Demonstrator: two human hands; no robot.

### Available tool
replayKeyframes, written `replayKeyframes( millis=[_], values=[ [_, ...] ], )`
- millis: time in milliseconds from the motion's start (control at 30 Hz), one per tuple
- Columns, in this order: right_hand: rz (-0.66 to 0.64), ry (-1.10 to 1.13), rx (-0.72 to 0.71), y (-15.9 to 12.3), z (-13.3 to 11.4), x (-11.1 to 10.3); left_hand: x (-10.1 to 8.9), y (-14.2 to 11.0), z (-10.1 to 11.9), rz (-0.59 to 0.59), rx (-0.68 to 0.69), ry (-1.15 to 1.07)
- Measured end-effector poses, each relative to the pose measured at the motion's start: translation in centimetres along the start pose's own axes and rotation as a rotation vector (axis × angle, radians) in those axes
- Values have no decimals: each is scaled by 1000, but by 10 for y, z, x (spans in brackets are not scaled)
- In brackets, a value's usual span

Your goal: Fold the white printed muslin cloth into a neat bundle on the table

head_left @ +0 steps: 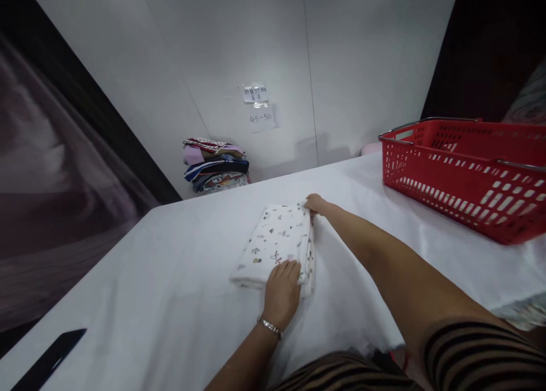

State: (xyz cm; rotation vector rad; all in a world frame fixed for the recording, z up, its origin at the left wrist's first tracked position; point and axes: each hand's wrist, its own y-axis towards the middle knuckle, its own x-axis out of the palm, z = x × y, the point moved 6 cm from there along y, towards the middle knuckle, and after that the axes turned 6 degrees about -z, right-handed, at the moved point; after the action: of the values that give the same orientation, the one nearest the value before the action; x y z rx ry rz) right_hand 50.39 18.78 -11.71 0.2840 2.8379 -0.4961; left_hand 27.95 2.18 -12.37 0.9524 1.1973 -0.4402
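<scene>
A white cloth point(273, 237) printed with small plant-like and dotted motifs lies folded into a layered rectangle. My left hand point(281, 293), with a silver bracelet at the wrist, rests flat on its near edge, fingers stretched over the top layer. At the far right corner, my right hand point(314, 203) pinches the cloth between thumb and fingers. Loose layers show along the cloth's right side. The underside of the bundle is hidden.
The white-covered table point(183, 254) runs back to a pale wall. On the right stands a red plastic basket point(452, 178) with metal handles. Folded clothes point(217, 166) are stacked behind the table, below paper labels point(261, 118). A dark flat object point(51, 360) lies front left.
</scene>
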Motion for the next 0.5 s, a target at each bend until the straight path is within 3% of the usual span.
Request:
replayKeyframes(
  millis=[167,500],
  values=[
    [55,-227,100,4,27,-14,7,1,3,-98,-8,-13],
    [146,-617,-64,7,25,-18,-1,-8,8,-61,0,-72]
  ],
)
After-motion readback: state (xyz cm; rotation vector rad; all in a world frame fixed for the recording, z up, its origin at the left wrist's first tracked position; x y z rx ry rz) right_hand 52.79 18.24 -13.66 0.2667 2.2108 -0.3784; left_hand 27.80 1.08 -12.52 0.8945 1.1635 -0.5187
